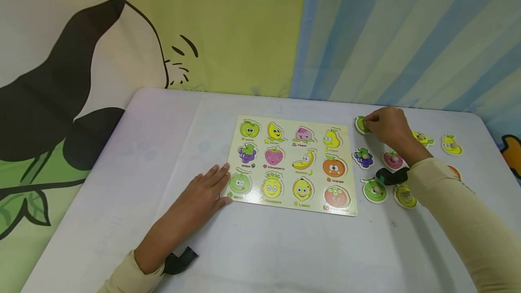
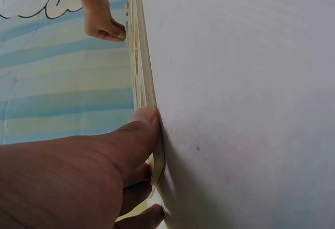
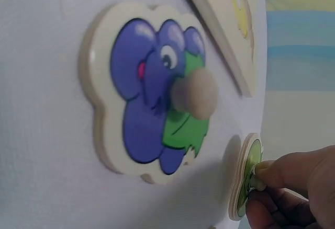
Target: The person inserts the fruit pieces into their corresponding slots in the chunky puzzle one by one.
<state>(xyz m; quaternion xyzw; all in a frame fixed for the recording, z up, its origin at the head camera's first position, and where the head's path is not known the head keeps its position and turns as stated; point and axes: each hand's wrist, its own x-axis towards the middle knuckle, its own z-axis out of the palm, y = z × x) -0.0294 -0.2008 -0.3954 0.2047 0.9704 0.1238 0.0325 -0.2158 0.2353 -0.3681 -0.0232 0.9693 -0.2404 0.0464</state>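
The fruit puzzle board lies flat on the table, with fruit pictures in its recesses. My left hand rests at its lower left corner, fingers extended along the left edge and thumb against the near edge. Beyond the board's far right corner, my right hand pinches the knob of a green apple puzzle piece. That piece stands close over the table, partly covered by the fingers. Nearest to it is the grape piece, lying picture side up with its wooden knob showing.
Right of the board lie more knobbed pieces: a strawberry, a melon, a yellow fruit, a pear and others partly under the right arm. A patterned curtain hangs behind the table's far edge.
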